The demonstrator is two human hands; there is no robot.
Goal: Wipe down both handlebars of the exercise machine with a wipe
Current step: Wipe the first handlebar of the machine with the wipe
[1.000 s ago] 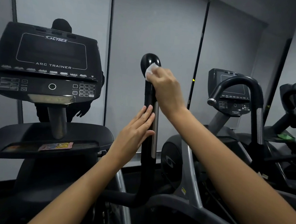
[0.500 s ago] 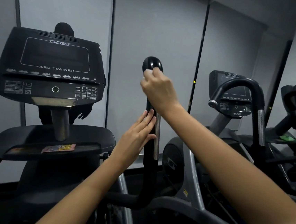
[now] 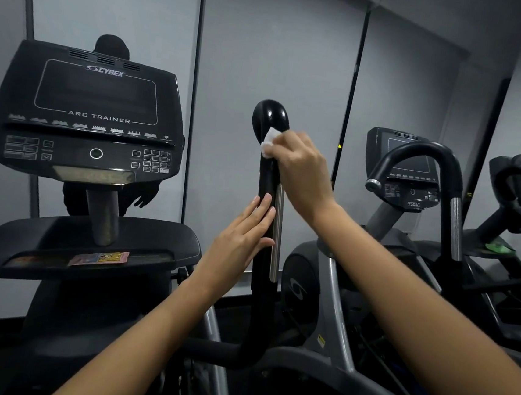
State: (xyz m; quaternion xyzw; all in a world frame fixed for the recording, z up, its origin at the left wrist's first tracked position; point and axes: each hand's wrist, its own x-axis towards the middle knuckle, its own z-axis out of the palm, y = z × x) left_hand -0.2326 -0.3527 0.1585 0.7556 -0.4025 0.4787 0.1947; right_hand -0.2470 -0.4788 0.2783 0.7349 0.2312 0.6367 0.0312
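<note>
My right hand (image 3: 303, 169) is pinching the white wipe (image 3: 269, 142) against the upper bend of the upright handlebar (image 3: 264, 229), my flat-fingered left hand (image 3: 242, 237) is steadying it; the second handlebar, unseen, seemingly remains.

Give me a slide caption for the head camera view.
Right hand wipes handlebar top with white wipe; left hand steadies it.

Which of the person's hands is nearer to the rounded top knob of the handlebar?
Right. The right hand presses the wipe against the handlebar just below the knob; the left hand rests flat against the shaft, well below it.
</note>
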